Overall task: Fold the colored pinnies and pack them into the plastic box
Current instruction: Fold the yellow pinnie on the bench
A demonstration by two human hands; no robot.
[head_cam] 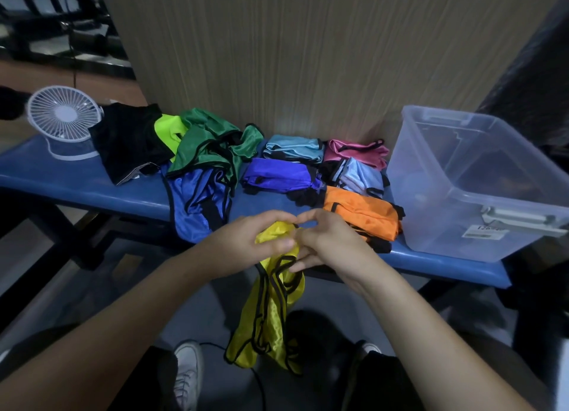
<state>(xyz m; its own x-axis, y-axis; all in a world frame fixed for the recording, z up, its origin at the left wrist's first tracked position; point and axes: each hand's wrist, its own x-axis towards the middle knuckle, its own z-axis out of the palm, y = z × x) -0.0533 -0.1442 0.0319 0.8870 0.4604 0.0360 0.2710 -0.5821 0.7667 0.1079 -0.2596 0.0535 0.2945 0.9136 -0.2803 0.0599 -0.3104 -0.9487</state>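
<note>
Both hands, the left hand (246, 241) and right hand (326, 241), pinch the bunched top of a glossy yellow pinny (271, 312) with black trim, which hangs limp below the blue surface (92, 179). Folded satin pinnies (308, 170) lie beside a loose heap (200, 164). The clear plastic box (480, 188), rectangular and translucent, stands at the right end.

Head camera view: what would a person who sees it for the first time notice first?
First, the yellow pinny held up at the centre: the left hand and right hand grip its top while the rest hangs toward the floor. Behind it, on the blue bench, lie folded pinnies, the orange pinny nearest, with a loose heap topped by the green pinny to the left. The clear plastic box stands open at the right end.
</note>
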